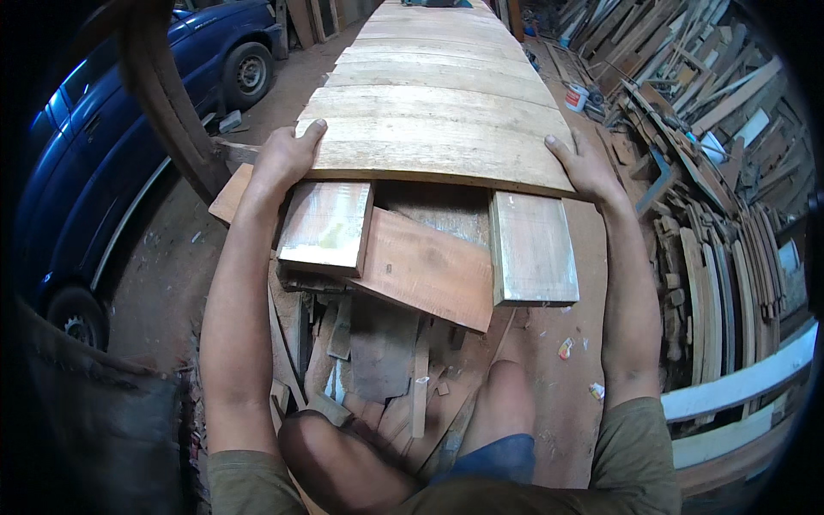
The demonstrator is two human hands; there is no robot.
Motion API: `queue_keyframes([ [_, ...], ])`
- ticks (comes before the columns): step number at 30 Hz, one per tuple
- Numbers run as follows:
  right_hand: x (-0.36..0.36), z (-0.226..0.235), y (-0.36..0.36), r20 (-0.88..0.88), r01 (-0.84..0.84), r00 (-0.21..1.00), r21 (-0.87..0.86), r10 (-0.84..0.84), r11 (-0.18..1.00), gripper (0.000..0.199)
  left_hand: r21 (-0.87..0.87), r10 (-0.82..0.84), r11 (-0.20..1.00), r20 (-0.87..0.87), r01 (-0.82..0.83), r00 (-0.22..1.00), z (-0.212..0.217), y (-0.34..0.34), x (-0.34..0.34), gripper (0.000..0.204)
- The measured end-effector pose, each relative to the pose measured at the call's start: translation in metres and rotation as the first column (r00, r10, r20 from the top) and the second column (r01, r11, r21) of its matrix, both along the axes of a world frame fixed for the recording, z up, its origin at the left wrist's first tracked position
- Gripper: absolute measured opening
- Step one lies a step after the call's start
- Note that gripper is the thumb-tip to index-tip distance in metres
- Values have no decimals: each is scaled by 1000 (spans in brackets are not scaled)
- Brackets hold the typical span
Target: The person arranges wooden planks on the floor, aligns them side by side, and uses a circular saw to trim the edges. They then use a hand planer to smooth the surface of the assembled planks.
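Note:
A pale wooden plank (438,142) lies crosswise in front of me, the nearest in a long row of planks (433,64) set edge to edge. My left hand (290,156) grips its left end, thumb on top, the other fingers mostly hidden. At the opposite end my right hand (585,165) holds on the same way. Beneath the plank, the ends of two thick beams, a left beam (326,227) and a right beam (534,249), stick out toward me. Between them a reddish board (429,262) rests at a slant.
Wood offcuts (421,378) litter the ground by my legs. A blue car (129,112) stands at the left, beyond a wooden post (167,94). Stacked timber (721,283) fills the right side, near a white bucket (575,97). A greenish tool (436,3) sits at the far end of the row.

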State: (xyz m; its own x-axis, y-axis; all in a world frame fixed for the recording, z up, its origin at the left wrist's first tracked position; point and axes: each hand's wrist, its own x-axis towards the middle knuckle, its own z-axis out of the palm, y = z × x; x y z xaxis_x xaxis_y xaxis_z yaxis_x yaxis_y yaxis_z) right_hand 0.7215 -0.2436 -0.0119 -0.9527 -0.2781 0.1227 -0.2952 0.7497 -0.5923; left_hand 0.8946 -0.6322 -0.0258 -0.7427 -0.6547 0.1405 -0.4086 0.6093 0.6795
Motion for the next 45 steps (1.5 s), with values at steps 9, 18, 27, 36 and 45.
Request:
queue_keyframes([
  [9, 4, 7, 3, 117, -50, 991, -70, 58, 996, 80, 14, -60, 998, -12, 60, 998, -10, -31, 0, 65],
  [18, 58, -7, 21, 142, -56, 985, -275, 98, 960, 68, 236, -124, 957, -187, 168, 974, -11, -3, 76, 52],
  [27, 51, -17, 32, 115, -125, 978, -344, 173, 931, 62, 364, 307, 929, -653, -69, 692, -76, -29, 155, 39],
  [36, 29, -18, 34, 105, -164, 976, -229, 191, 960, 62, 724, 283, 618, -570, 308, 771, -142, -16, 131, 77],
  [45, 41, 8, 46, 255, -20, 967, -26, 26, 999, 57, 564, 177, 699, -732, 440, 658, -169, 27, 112, 67],
])
